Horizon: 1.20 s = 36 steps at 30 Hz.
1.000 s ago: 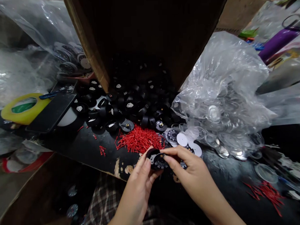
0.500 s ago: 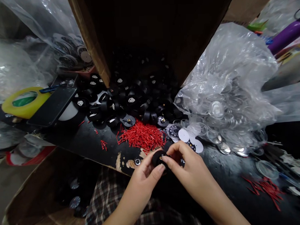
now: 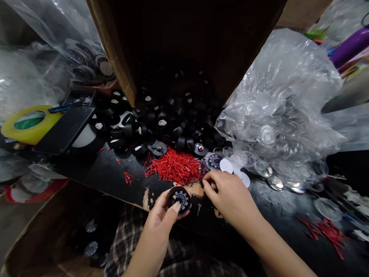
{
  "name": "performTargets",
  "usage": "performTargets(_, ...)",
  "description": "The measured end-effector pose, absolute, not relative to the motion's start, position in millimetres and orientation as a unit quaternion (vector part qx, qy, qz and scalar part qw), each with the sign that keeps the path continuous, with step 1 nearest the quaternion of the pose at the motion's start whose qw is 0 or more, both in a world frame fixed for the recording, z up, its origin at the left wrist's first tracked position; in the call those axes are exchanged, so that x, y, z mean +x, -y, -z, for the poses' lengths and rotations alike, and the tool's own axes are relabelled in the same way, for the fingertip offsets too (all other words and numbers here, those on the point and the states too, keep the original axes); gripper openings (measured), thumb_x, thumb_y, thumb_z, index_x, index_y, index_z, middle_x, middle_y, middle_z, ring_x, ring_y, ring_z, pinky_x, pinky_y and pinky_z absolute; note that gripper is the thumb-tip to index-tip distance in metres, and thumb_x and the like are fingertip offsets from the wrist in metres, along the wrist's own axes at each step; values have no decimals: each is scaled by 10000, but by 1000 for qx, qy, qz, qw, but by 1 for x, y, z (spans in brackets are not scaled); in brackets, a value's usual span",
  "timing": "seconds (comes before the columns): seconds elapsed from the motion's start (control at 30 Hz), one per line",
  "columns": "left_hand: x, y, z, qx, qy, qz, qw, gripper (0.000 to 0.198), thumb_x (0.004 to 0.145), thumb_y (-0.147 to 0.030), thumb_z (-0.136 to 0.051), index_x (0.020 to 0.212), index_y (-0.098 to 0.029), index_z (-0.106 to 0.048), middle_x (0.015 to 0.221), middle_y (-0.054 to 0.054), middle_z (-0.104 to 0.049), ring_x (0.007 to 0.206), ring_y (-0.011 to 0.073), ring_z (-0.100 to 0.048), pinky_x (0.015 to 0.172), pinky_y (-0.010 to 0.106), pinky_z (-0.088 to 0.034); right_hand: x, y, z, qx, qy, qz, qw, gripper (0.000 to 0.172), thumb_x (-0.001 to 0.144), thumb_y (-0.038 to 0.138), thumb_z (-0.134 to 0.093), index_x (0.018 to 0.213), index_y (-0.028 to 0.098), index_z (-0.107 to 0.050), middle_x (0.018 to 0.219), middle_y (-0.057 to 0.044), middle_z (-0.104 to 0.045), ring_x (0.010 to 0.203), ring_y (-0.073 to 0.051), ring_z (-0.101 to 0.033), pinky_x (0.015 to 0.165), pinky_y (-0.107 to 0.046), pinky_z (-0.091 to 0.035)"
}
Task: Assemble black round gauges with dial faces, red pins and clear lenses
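My left hand grips a round black gauge body with a printed dial face turned up, near the table's front edge. My right hand is a little to the right, its fingertips pinched together at the edge of the heap of small red pointers. What the fingers pinch is too small to make out. White and printed dial discs lie just beyond the right hand.
A heap of black gauge bodies spills from a tipped cardboard box. A clear bag of transparent lenses stands at the right. A phone and yellow tape roll lie left. More red pointers lie right. An open box sits below.
The hands have parted: the left one drew the gauge body down and left, face up, and the right hand moved up to the red pointer heap.
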<state>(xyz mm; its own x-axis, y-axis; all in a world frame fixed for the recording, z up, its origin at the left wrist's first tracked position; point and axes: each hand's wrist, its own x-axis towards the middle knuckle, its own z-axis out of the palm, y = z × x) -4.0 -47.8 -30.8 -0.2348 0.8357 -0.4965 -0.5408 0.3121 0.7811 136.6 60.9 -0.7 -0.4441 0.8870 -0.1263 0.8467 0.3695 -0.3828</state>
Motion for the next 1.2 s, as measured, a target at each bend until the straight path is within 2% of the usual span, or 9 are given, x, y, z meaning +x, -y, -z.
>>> performTargets(0.13, 0, 41, 21, 109, -541, -585, 594, 315, 800, -336, -661, 1074, -182, -639, 1054, 63, -694, 1019, 228, -622, 888, 346, -530, 121, -72, 7, -532, 835, -142, 12, 123, 864, 211, -516, 802, 163, -611, 814, -84, -681, 816, -270, -614, 731, -386, -352)
performTargets(0.23, 0, 42, 18, 95, -531, -591, 600, 294, 820, -337, -640, 1071, -183, -639, 1069, 61, -695, 1049, 225, -615, 934, 357, -508, 124, -72, 9, -530, 833, -157, 13, 123, 847, 193, -519, 754, 181, -598, 753, -45, -673, 723, -215, -604, 687, -344, -345)
performTargets(0.4, 0, 43, 19, 145, -517, -599, 595, 277, 881, -346, -565, 1141, -260, -603, 1158, 25, -681, 1135, 211, -588, 1017, 349, -437, 137, -62, 8, -521, 820, -222, 77, 125, 837, 207, -543, 717, 193, -575, 689, -4, -639, 648, -164, -564, 681, -315, -345)
performTargets(0.6, -3, 25, 17, 299, -545, -538, 570, 290, 873, -350, -579, 1150, -268, -611, 1255, 20, -641, 1192, 223, -552, 1048, 338, -400, 135, -45, 5, -440, 868, -199, 114, 93, 823, 153, -550, 738, 189, -541, 715, -16, -611, 693, -185, -540, 680, -329, -338)
performTargets(0.7, -2, 20, 20, 245, -534, -570, 574, 299, 889, -361, -553, 1176, -283, -592, 1234, 8, -659, 1176, 229, -567, 1038, 371, -416, 139, -45, 2, -454, 843, -254, 137, 21, 844, 179, -573, 836, 195, -586, 805, -25, -637, 770, -198, -565, 724, -340, -374)
performTargets(0.77, 2, 22, 24, 215, -522, -601, 566, 312, 894, -358, -548, 1196, -285, -578, 1238, 5, -658, 1186, 231, -561, 1048, 389, -408, 143, -47, 1, -453, 817, -319, 158, 85, 855, 243, -600, 933, 212, -613, 870, -29, -646, 820, -198, -579, 739, -332, -405)
performTargets(0.97, 9, 31, 22, 171, -517, -621, 564, 329, 876, -351, -573, 1181, -230, -585, 1199, 59, -675, 1173, 252, -577, 1046, 421, -403, 146, -47, -4, -475, 774, -371, 193, 159, 899, 231, -537, 748, 205, -581, 769, -6, -611, 766, -171, -556, 714, -307, -402)
performTargets(1.1, 8, 27, 18, 115, -482, -653, 573, 412, 881, -353, -563, 1281, -275, -502, 1108, 39, -709, 1139, 229, -606, 1041, 421, -408, 147, -42, -11, -442, 759, -416, 237, 140, 903, 241, -533, 775, 208, -582, 761, 3, -607, 732, -148, -558, 681, -277, -418)
performTargets(1.2, 11, 24, 20, 139, -508, -624, 578, 428, 880, -351, -572, 1297, -299, -487, 1164, 26, -679, 1170, 213, -580, 1061, 396, -385, 145, -37, -16, -413, 776, -413, 238, 136, 917, 226, -511, 810, 211, -593, 794, -4, -619, 763, -152, -566, 706, -284, -424)
